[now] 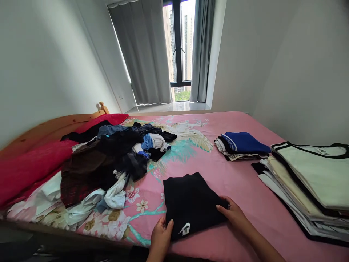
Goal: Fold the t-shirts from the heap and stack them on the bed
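Observation:
A black garment with a white Nike logo (195,203) lies folded into a rough square at the near side of the bed. My left hand (160,234) grips its near left corner, the thumb on top beside the logo. At the right edge, my right hand (231,213) pinches the cloth, thumb above and fingers partly hidden underneath or behind. Whether the garment is a shirt or shorts I cannot tell.
Loose clothes (109,156) are heaped at the left by red pillows (35,167). A small folded pile with a blue garment (242,142) sits to the right. Nearer stands a taller stack of folded shirts (313,174). Pink floral bedding (201,160) covers the bed.

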`<action>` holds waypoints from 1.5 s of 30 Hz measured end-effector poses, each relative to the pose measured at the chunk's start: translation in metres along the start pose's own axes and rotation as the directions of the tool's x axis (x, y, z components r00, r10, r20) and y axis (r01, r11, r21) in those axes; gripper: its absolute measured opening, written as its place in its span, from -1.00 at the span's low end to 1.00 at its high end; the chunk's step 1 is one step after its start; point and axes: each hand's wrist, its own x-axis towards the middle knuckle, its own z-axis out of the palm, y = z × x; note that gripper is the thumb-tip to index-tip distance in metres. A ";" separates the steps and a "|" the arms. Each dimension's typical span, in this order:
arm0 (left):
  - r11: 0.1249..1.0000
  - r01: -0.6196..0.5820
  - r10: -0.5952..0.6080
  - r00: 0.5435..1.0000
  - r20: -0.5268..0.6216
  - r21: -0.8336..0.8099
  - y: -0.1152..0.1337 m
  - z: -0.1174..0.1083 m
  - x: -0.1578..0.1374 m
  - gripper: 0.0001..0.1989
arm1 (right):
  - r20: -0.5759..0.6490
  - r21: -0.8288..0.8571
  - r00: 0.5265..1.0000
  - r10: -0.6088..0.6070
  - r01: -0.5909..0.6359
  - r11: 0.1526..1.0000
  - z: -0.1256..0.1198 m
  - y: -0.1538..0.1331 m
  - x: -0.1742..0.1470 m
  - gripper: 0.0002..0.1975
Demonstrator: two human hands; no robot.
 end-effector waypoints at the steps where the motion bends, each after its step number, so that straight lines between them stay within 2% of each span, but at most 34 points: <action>1: 0.999 0.029 -0.029 0.999 -0.018 0.016 -0.003 0.001 -0.006 -0.52 | 0.013 0.005 1.000 0.000 0.000 1.000 -0.001 0.007 -0.002 -0.56; 3: 0.994 0.105 -0.104 0.993 -0.053 0.015 -0.009 0.002 -0.019 -0.47 | -0.024 -0.035 1.000 0.014 -0.015 0.999 -0.005 0.019 -0.008 -0.56; 6: 0.984 0.173 -0.176 0.982 -0.075 -0.041 -0.013 0.003 -0.034 -0.40 | -0.224 -0.211 0.975 0.005 -0.053 0.976 -0.014 0.022 -0.023 -0.53; 8: 0.987 0.130 -0.136 0.988 -0.069 -0.090 -0.012 0.002 -0.038 -0.39 | -0.315 -0.325 0.945 -0.083 -0.025 0.945 -0.017 0.011 -0.036 -0.55; 10: 0.989 0.066 -0.073 0.996 -0.042 -0.135 -0.007 0.001 -0.039 -0.40 | -0.305 -0.415 0.921 -0.242 0.100 0.904 -0.012 -0.005 -0.048 -0.63; 12: 0.989 0.048 -0.054 0.998 -0.034 -0.142 -0.004 0.001 -0.035 -0.44 | -0.207 -0.479 0.872 -0.444 0.306 0.823 0.002 -0.021 -0.056 -0.74; 15: 0.990 0.084 -0.092 0.993 -0.073 -0.114 -0.003 0.004 -0.026 -0.47 | 0.046 -0.515 0.720 -0.693 0.612 0.601 0.040 -0.033 -0.059 -0.83; 17: 0.988 0.102 -0.112 0.990 -0.089 -0.112 -0.006 0.007 -0.022 -0.51 | 0.228 -0.512 0.639 -0.735 0.720 0.468 0.070 -0.031 -0.056 -0.79; 18: 0.987 0.112 -0.122 0.989 -0.089 -0.111 -0.009 0.008 -0.021 -0.52 | 0.304 -0.518 0.625 -0.719 0.741 0.426 0.084 -0.027 -0.054 -0.76; 21: 0.986 0.149 -0.155 0.984 -0.091 -0.077 -0.017 0.008 -0.020 -0.52 | 0.449 -0.588 0.659 -0.604 0.726 0.356 0.117 -0.009 -0.047 -0.58; 23: 0.986 0.156 -0.160 0.984 -0.075 -0.060 -0.022 0.007 -0.021 -0.52 | 0.496 -0.630 0.691 -0.526 0.703 0.330 0.126 -0.001 -0.045 -0.46; 26: 0.994 0.110 -0.111 0.991 -0.070 -0.021 -0.025 0.003 -0.023 -0.56 | 0.524 -0.643 0.716 -0.462 0.688 0.336 0.122 -0.001 -0.043 -0.44; 28: 0.999 -0.017 0.023 0.984 -0.178 0.036 -0.019 0.000 -0.025 -0.63 | 0.496 -0.658 0.736 -0.460 0.665 0.354 0.114 -0.006 -0.041 -0.48; 30: 0.962 -0.233 0.265 0.927 -0.266 0.145 -0.007 0.000 -0.027 -0.70 | 0.421 -0.689 0.760 -0.495 0.623 0.370 0.108 -0.011 -0.036 -0.53; 31: 0.911 -0.354 0.400 0.881 -0.253 0.210 0.002 0.001 -0.027 -0.74 | 0.371 -0.705 0.768 -0.522 0.599 0.380 0.107 -0.012 -0.033 -0.55; 33: 0.762 -0.557 0.616 0.781 -0.104 0.331 0.021 0.009 -0.025 -0.74 | 0.275 -0.721 0.767 -0.579 0.563 0.403 0.108 -0.012 -0.025 -0.57; 34: 0.683 -0.624 0.675 0.737 -0.004 0.380 0.030 0.014 -0.022 -0.70 | 0.241 -0.721 0.762 -0.602 0.555 0.414 0.109 -0.011 -0.020 -0.57; 35: 0.616 -0.659 0.699 0.710 0.087 0.432 0.038 0.020 -0.018 -0.64 | 0.220 -0.720 0.758 -0.614 0.551 0.422 0.110 -0.010 -0.015 -0.56; 36: 0.565 -0.666 0.691 0.705 0.162 0.487 0.043 0.026 -0.012 -0.58 | 0.217 -0.720 0.761 -0.611 0.548 0.427 0.110 -0.009 -0.010 -0.54; 37: 0.533 -0.647 0.658 0.722 0.214 0.545 0.046 0.032 -0.006 -0.53 | 0.232 -0.724 0.773 -0.591 0.543 0.426 0.109 -0.007 -0.005 -0.52; 38: 0.522 -0.602 0.605 0.761 0.236 0.604 0.046 0.037 0.000 -0.49 | 0.261 -0.733 0.790 -0.554 0.536 0.418 0.107 -0.005 0.000 -0.51; 41: 0.536 -0.397 0.416 0.892 0.176 0.745 0.034 0.044 0.017 -0.43 | 0.301 -0.794 0.860 -0.412 0.466 0.392 0.094 0.001 0.011 -0.46; 43: 0.533 -0.310 0.355 0.926 0.125 0.787 0.024 0.045 0.023 -0.39 | 0.259 -0.830 0.895 -0.363 0.399 0.390 0.086 0.006 0.015 -0.39; 45: 0.519 -0.299 0.350 0.929 0.120 0.801 0.018 0.044 0.024 -0.38 | 0.218 -0.844 0.910 -0.354 0.358 0.400 0.082 0.010 0.017 -0.35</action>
